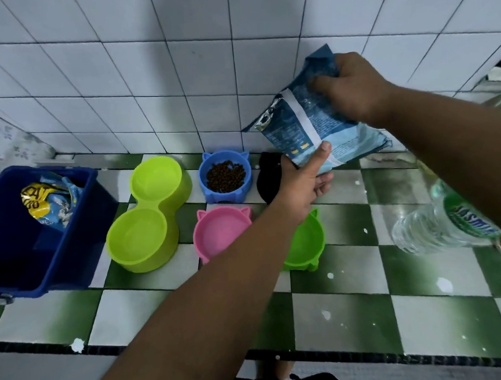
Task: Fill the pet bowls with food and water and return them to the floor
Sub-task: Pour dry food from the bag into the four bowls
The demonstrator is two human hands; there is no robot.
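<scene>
- Pet bowl in blue [229,195], with cat ears, stands on the checkered desk [192,306] near the tiled wall. It already holds brown kibble [226,176].
- Left of the blue bowl is a lime double bowl [150,214]. In front of it is a pink bowl [221,233], and to the front right a green bowl [306,245], partly hidden by an arm. None of these shows food.
- Just right of the blue bowl is a black bowl [267,176]; its inside cannot be seen.
- A food bag [304,126] is held in the air above and to the right of the blue bowl. The right hand [352,87] clutches its crumpled top, and the left hand [302,180] grasps its lower edge, thumb on the front.
- Far right of the blue bowl lies a water bottle [441,224]; far left is a blue bin [9,236].
- The step in hand looks like feeding: one bowl filled, others waiting.
- The next move likely calls for tipping the bag's mouth low over an unfilled bowl and pouring gently. Water and the floor come later.
</scene>
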